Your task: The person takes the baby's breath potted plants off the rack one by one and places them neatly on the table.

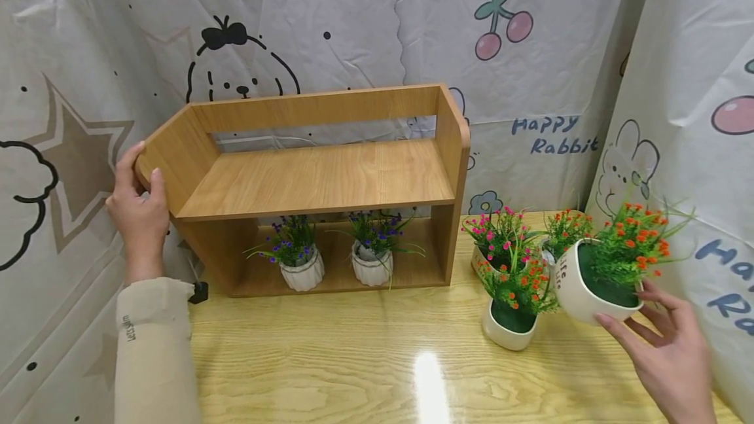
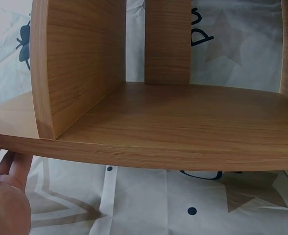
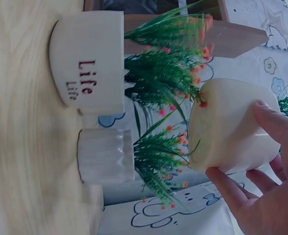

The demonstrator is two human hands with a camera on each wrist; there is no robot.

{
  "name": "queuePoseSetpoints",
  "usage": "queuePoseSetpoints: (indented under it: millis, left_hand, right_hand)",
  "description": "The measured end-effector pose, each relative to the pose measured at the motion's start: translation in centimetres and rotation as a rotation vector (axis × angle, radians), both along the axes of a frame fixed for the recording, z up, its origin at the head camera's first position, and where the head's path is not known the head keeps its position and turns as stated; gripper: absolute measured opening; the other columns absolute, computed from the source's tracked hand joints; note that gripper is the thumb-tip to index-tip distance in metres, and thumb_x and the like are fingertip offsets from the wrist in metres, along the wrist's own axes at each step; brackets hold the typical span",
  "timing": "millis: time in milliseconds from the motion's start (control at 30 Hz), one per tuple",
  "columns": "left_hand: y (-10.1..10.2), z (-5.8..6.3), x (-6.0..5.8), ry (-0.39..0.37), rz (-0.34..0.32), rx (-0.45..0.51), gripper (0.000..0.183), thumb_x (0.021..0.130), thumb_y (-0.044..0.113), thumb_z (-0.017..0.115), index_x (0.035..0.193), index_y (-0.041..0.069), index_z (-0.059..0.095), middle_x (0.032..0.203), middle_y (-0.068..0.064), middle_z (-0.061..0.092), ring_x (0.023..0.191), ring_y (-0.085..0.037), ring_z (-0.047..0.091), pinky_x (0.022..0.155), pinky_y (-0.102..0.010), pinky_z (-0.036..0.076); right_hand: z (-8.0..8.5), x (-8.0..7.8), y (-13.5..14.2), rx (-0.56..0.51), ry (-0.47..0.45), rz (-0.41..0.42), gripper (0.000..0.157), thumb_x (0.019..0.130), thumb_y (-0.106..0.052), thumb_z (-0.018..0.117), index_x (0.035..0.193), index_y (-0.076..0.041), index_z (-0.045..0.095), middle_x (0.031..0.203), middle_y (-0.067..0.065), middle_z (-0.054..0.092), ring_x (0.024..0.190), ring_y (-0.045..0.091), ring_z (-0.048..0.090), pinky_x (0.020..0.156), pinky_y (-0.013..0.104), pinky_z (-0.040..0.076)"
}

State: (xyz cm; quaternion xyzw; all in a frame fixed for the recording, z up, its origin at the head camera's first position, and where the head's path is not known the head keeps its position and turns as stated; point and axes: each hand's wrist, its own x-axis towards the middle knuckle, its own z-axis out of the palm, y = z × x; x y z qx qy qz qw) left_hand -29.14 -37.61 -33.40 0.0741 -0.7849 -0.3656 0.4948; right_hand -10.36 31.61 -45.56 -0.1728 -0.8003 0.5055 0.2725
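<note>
My left hand [image 1: 139,218] grips the left side panel of a wooden two-tier shelf [image 1: 321,175]. The left wrist view has its fingers [image 2: 17,171] under the panel's edge. At the right, my right hand [image 1: 671,345] holds a white potted plant [image 1: 597,303] with orange flowers by its pot, raised and tilted. Below and left of it stands another orange-flowered potted plant [image 1: 511,329]; a pink-flowered potted plant [image 1: 501,234] and a further orange-flowered one [image 1: 567,224] are behind. "Life" lettering marks a standing pot [image 3: 92,63] in the right wrist view.
Two ribbed white pots, a left one [image 1: 302,273] and a right one [image 1: 372,268], with purple-blue flowers stand on the shelf's lower tier. A light wooden table [image 1: 330,358] lies under everything. Printed curtains [image 1: 353,25] hang behind and at both sides.
</note>
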Motion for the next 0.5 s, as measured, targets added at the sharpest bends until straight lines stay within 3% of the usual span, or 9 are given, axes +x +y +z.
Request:
queuePoseSetpoints:
  millis: [500]
  left_hand:
    - [0.0, 0.0, 0.0, -0.011, -0.006, -0.017, 0.041, 0.102, 0.036, 0.056, 0.139, 0.055, 0.056, 0.082, 0.024, 0.047, 0.070, -0.002, 0.041, 0.064, -0.020, 0.033]
  right_hand:
    - [-1.7, -0.3, 0.9, -0.117, -0.003, -0.050, 0.065, 0.076, 0.015, 0.082, 0.127, -0.015, 0.058, 0.157, 0.001, 0.050, 0.105, -0.011, 0.060, 0.076, 0.004, 0.049]
